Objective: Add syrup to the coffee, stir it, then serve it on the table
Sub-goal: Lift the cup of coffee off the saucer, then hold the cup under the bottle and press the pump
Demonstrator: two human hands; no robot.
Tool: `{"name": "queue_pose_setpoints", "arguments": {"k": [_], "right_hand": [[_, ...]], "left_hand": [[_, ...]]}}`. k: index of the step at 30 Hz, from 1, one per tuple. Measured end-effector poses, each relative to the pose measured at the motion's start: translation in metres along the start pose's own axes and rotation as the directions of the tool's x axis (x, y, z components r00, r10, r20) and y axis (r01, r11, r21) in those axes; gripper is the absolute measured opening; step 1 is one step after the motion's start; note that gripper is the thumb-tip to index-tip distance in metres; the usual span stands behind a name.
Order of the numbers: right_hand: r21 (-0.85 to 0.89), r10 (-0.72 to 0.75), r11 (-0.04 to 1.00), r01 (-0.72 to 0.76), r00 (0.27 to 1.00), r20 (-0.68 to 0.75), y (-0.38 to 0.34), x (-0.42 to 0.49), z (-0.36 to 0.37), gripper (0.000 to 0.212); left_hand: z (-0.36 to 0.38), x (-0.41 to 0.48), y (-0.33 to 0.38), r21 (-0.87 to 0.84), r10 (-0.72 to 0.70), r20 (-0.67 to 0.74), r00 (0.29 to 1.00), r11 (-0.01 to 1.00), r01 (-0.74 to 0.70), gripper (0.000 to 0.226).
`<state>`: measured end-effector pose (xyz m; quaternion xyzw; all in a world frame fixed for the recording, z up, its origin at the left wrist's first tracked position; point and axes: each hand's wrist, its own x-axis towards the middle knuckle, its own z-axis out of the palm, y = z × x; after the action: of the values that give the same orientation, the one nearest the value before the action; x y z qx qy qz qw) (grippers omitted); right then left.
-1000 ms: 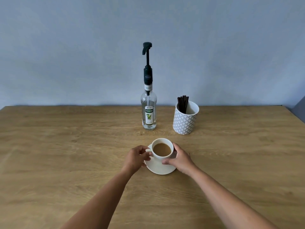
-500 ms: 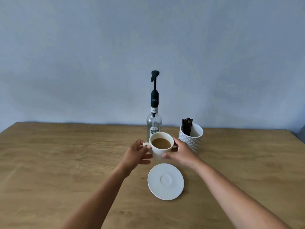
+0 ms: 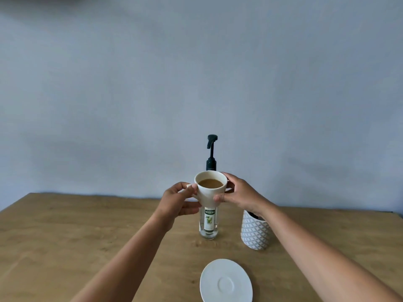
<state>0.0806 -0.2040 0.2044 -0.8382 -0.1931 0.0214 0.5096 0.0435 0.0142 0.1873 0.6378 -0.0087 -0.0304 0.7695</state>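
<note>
A white cup of light brown coffee (image 3: 210,190) is held upright in the air, in front of the syrup bottle. My left hand (image 3: 177,200) pinches its handle on the left side. My right hand (image 3: 238,194) wraps the cup's right wall. Behind the cup stands a clear syrup bottle (image 3: 208,223) with a green label and a tall black pump (image 3: 211,149); the pump spout sits above and behind the cup's rim. The white saucer (image 3: 225,281) lies bare on the wooden table (image 3: 65,236), near me.
A white patterned holder (image 3: 255,233) with dark stir sticks stands right of the bottle, partly hidden by my right wrist. A plain grey-blue wall rises behind the table's far edge.
Both hands lifted the cup off the saucer and carried it up and away from me toward the bottle. The view tilted upward.
</note>
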Motion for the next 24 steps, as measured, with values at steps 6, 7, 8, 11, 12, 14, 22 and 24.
{"name": "queue_pose_setpoints", "arguments": {"k": [6,7,8,11,12,14,22,24], "right_hand": [[-0.002,-0.018,1.0,0.018,1.0,0.007,-0.009,0.02,-0.008,0.075],[0.002,-0.021,1.0,0.021,1.0,0.004,-0.01,0.022,-0.009,0.075],[0.007,-0.027,1.0,0.027,1.0,0.005,-0.011,0.025,-0.01,0.073],[0.013,-0.042,0.999,0.042,0.999,0.03,-0.015,0.03,-0.017,0.066],[0.01,-0.035,0.999,0.034,0.999,0.039,-0.016,0.031,-0.021,0.066],[0.009,0.008,1.0,-0.008,1.0,0.018,-0.024,0.034,-0.031,0.069],[0.015,0.037,0.999,-0.033,0.937,-0.347,-0.068,0.089,-0.069,0.057],[-0.035,0.044,0.998,-0.058,0.949,-0.314,-0.082,0.109,-0.069,0.066]], "left_hand": [[-0.001,0.012,0.016,0.0,0.024,-0.032,0.999,1.0,-0.024,0.023],[-0.001,0.014,0.018,0.0,0.028,-0.034,0.999,1.0,-0.028,0.023],[-0.001,0.016,0.02,-0.001,0.033,-0.035,0.999,0.999,-0.033,0.023],[-0.002,0.021,0.024,0.0,0.039,-0.041,0.998,0.999,-0.039,0.027],[-0.002,0.022,0.025,0.002,0.038,-0.044,0.998,0.999,-0.038,0.027],[-0.003,0.025,0.025,0.004,0.04,-0.048,0.998,0.999,-0.04,0.026],[-0.005,0.03,0.027,-0.003,0.047,-0.06,0.997,0.999,-0.047,0.024],[-0.004,0.031,0.028,-0.001,0.049,-0.059,0.997,0.999,-0.049,0.024]]}}
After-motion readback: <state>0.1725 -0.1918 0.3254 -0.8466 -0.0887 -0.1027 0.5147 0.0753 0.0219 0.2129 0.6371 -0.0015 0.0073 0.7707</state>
